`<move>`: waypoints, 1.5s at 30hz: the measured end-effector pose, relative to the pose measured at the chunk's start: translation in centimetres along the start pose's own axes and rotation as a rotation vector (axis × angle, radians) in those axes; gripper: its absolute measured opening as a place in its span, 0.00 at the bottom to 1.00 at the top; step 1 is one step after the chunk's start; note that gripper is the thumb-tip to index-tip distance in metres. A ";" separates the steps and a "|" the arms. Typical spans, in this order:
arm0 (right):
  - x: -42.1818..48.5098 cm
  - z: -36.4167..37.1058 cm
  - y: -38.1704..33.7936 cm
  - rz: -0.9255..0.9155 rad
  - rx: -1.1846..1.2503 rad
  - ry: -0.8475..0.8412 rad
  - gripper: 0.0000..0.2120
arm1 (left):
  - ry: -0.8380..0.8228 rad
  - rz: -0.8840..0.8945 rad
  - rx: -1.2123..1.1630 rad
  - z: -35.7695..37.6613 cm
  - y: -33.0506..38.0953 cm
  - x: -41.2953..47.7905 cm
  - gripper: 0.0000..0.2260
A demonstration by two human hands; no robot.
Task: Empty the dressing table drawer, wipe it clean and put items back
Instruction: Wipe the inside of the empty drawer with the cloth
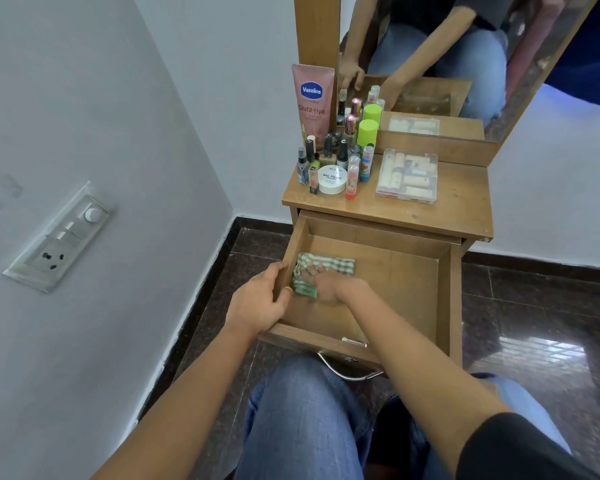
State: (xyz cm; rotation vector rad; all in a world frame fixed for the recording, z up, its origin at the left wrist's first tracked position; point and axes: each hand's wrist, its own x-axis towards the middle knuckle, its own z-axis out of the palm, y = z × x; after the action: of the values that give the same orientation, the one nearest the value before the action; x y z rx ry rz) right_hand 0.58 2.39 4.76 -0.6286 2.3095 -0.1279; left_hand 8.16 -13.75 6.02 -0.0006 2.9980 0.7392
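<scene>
brown wooden drawer (395, 271) pulled open, holding only a green-checked cloth (329, 264) in its left front corner | right hand (326, 285): grip clamped on the cloth, pressing it down to scrub | left hand (260, 301): grip clamped over the drawer's left wall, steadying it | small cosmetic bottles (340, 157) and clear plastic box (407, 176) parked on the tabletop (461, 211) above the drawer, awaiting return

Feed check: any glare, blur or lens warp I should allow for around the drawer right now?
Head view: drawer interior evenly lit, no glare; right hand on the cloth is slightly motion-blurred; left hand on the drawer's side is sharp; bright reflection on floor tiles at right; wide-angle lens bows the mirror frame.
</scene>
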 end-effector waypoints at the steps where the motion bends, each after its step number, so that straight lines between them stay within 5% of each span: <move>1: -0.7 0.4 -0.4 -0.020 0.009 -0.011 0.35 | 0.004 0.004 0.003 0.0 0.1 0.0 0.23; 11: -2.5 1.8 -0.6 -0.114 -0.079 -0.195 0.34 | 0.011 -0.013 0.040 -0.2 0.3 -0.3 0.24; 27: -6.6 0.9 10.3 0.242 0.116 0.088 0.36 | 0.006 -0.012 -0.007 -0.2 0.0 -0.2 0.23; 34: -7.2 4.1 7.6 0.072 0.180 -0.022 0.48 | 0.009 0.001 -0.007 -0.1 0.0 -0.1 0.24; 39: -4.2 2.7 3.3 -0.049 0.063 -0.022 0.45 | 0.016 0.018 -0.006 0.1 -0.2 0.0 0.24; 45: -0.1 0.7 0.2 0.019 0.001 0.100 0.37 | 0.016 0.027 0.016 0.1 -0.3 0.1 0.24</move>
State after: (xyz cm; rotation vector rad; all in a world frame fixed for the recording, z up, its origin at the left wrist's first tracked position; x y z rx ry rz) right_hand 1.04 2.64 4.30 -0.6125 2.4107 -0.1548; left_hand 8.06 -13.97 5.77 0.0347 3.0251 0.7219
